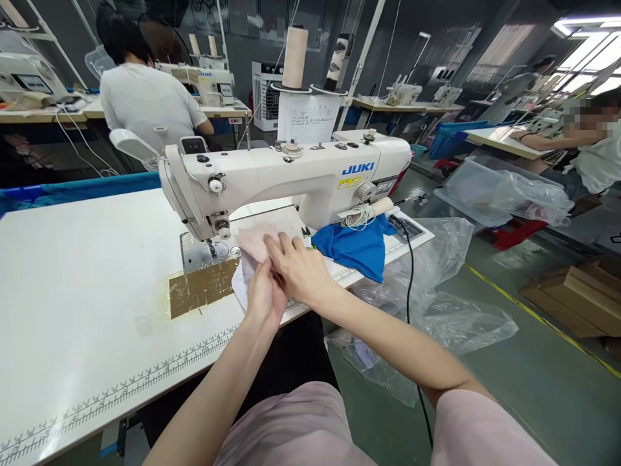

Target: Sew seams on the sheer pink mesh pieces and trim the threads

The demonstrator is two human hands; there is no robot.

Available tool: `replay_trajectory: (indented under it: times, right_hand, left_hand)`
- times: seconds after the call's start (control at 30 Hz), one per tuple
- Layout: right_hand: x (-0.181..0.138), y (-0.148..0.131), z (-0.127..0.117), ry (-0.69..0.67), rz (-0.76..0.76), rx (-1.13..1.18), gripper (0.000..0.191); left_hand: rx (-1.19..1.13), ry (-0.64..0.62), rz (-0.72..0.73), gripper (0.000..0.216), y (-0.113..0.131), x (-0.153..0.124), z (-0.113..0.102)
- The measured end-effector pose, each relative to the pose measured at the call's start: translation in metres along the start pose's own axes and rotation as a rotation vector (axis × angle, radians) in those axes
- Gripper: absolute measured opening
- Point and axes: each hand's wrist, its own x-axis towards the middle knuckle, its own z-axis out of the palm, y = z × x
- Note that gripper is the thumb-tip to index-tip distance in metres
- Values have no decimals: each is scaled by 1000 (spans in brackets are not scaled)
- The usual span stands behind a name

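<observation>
Both my hands meet on a small pale pink piece of fabric [256,243] lying on the white sewing table [87,278], just right of the needle of a white Juki sewing machine [291,175]. My left hand [264,294] is closed, pinching the fabric's near edge. My right hand [297,266] rests over the left hand and the fabric, its fingers curled and pressed together on the cloth. A patch of brown tape [201,286] lies on the table just left of my hands.
A blue cloth [356,247] lies at the table's right end under a wound cord. Clear plastic bags [436,310] sit on the floor to the right. A thread cone [295,57] stands behind the machine. Other people sit at tables behind and to the right.
</observation>
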Motion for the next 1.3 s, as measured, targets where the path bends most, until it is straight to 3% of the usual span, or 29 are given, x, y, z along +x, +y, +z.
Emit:
replay_trajectory:
  times: [0.13, 0.3, 0.43, 0.53, 0.63, 0.83, 0.93, 1.1, 1.23, 1.3]
  right_hand:
    - [-8, 9, -5, -33, -65, 173, 73]
    - [-22, 29, 4, 2, -44, 647, 94]
    - [-30, 34, 24, 54, 38, 1007, 81]
    - [-33, 33, 37, 111, 75, 1142, 70]
    - [-34, 31, 43, 160, 93, 1167, 68]
    - [-21, 33, 45, 236, 226, 1026, 68]
    - [-10, 41, 49, 296, 255, 907, 68]
    - [-4, 56, 53, 285, 314, 843, 63]
    - [-18, 52, 39, 380, 332, 757, 47]
    - [-27, 43, 30, 365, 315, 698, 47]
  left_hand:
    - [20, 18, -3, 26, 3, 6, -6]
    - [70, 8, 28, 25, 7, 8, -16]
    - [164, -35, 57, 26, 13, 8, -20]
    - [280, -75, 66, 26, 21, 5, -20]
    - [394, -98, 79, 37, 30, 1, -19]
    - [547, -93, 98, 91, 48, -4, -22]
    - [603, -83, 98, 92, 54, 1, -26]
    - [678, -70, 83, 89, 60, 10, -29]
    - [707, -73, 75, 87, 64, 10, -27]
    - [715, -72, 69, 87, 64, 9, -26]
